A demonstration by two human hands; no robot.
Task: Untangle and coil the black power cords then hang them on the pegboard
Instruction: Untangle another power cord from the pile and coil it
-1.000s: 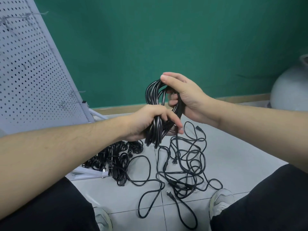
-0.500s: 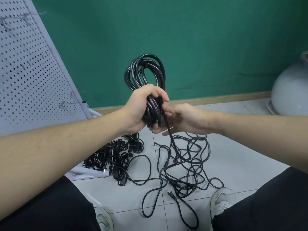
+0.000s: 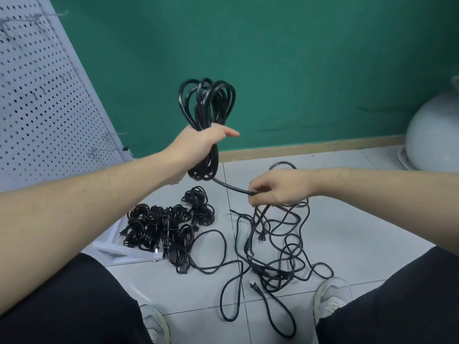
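My left hand (image 3: 198, 147) grips a coiled black power cord (image 3: 207, 105) around its middle, loops standing up above the fist and hanging below it. A free strand (image 3: 231, 186) runs from the coil's bottom down to my right hand (image 3: 278, 187), which pinches it. Under the right hand a tangle of loose black cords (image 3: 275, 244) spreads over the floor tiles. Several coiled cords (image 3: 169, 227) lie in a pile to the left of it. The white pegboard (image 3: 37, 100) leans at the far left, with wire hooks (image 3: 109, 136) on it.
My knees in black trousers and two grey-white shoes (image 3: 330, 296) frame the floor at the bottom. A green wall stands behind. A round pale grey object (image 3: 434, 135) sits at the right edge. The pegboard's white foot (image 3: 124, 254) lies by the coiled pile.
My right hand left the coil and dropped to the lower right, pulling a strand out taut. My left hand keeps the coil upright, slightly higher.
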